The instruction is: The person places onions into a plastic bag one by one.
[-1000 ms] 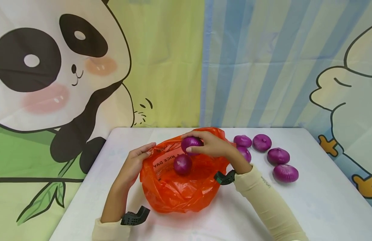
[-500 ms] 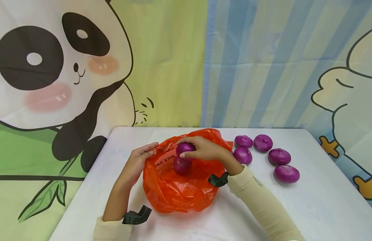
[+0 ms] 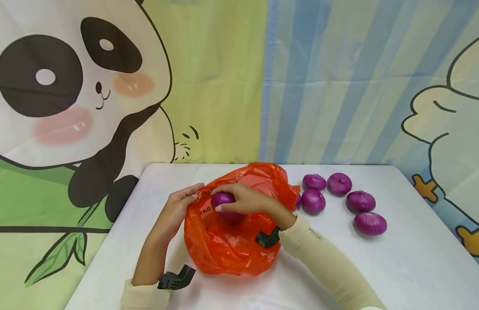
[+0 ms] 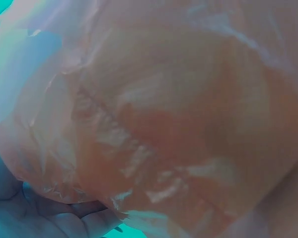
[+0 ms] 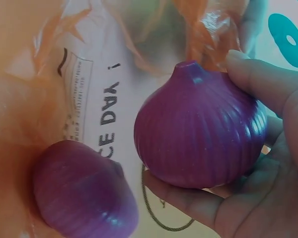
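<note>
A thin red-orange plastic bag stands with its mouth spread in the middle of the table. My left hand holds its left rim, thumb on the inner side; in the left wrist view the bag covers most of the picture and hides part of the fingers. My right hand reaches over the mouth and grips a purple onion between thumb and fingers. Below it a second onion lies inside the bag, largely behind the right hand in the head view.
Several more purple onions lie right of the bag, among them one nearest the front and one at the back. Another onion is partly hidden by the bag. The white table meets a cartoon-printed curtain behind.
My right hand has moved left and a little down with its onion, from above the bag's right part towards its left inner wall. The left hand keeps its place at the rim.
</note>
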`<state>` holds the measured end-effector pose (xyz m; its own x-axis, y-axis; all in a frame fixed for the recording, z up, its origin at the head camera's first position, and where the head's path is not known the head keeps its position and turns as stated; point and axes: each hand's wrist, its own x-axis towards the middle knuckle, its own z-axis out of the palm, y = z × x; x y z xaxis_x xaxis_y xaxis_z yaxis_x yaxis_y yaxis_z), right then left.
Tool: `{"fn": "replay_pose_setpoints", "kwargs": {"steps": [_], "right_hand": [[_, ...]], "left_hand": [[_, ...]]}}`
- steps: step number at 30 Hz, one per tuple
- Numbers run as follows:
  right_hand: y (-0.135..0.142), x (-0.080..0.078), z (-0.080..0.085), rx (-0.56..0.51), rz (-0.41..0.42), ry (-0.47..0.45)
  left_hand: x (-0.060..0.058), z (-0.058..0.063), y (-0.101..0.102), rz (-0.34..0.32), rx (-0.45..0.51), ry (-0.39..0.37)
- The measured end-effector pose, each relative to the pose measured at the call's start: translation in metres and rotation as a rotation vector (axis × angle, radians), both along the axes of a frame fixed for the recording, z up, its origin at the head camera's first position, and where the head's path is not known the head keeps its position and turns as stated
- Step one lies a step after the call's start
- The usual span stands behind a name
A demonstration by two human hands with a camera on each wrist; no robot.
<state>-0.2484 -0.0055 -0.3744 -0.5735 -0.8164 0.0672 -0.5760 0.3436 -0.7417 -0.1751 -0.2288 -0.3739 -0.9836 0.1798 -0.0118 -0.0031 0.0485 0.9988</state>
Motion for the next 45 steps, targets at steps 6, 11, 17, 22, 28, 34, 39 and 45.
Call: {"fn": "replay_pose_setpoints", "kwargs": {"steps": [6, 11, 17, 22, 28, 34, 39, 45], "right_hand": [[-0.007, 0.001, -0.011, -0.015, -0.011, -0.011], [-0.011, 0.003, -0.020, -0.044, -0.021, -0.038], [-0.016, 0.006, -0.028, -0.043, -0.015, -0.051], [-0.017, 0.005, -0.035, -0.031, -0.005, -0.055], [-0.015, 0.005, -0.039, -0.031, -0.026, -0.073], [-0.015, 0.004, -0.040, -0.064, 0.011, -0.077], [-0.015, 0.003, -0.039, -0.074, 0.026, -0.097], [-0.014, 0.003, -0.039, -0.068, 0.003, -0.091]], "left_hand": [[0.001, 0.003, -0.002, 0.009, -0.007, 0.002], [0.001, 0.004, -0.002, 0.001, -0.006, 0.025], [0.001, 0.002, -0.002, 0.006, -0.007, 0.004], [0.003, 0.001, -0.002, 0.014, 0.000, -0.008], [0.003, 0.002, -0.002, 0.008, -0.004, 0.005], [0.002, 0.003, -0.003, 0.011, -0.002, -0.005], [0.001, 0.002, -0.003, 0.019, -0.011, -0.011], [0.000, 0.002, -0.005, 0.023, -0.017, -0.017]]}}
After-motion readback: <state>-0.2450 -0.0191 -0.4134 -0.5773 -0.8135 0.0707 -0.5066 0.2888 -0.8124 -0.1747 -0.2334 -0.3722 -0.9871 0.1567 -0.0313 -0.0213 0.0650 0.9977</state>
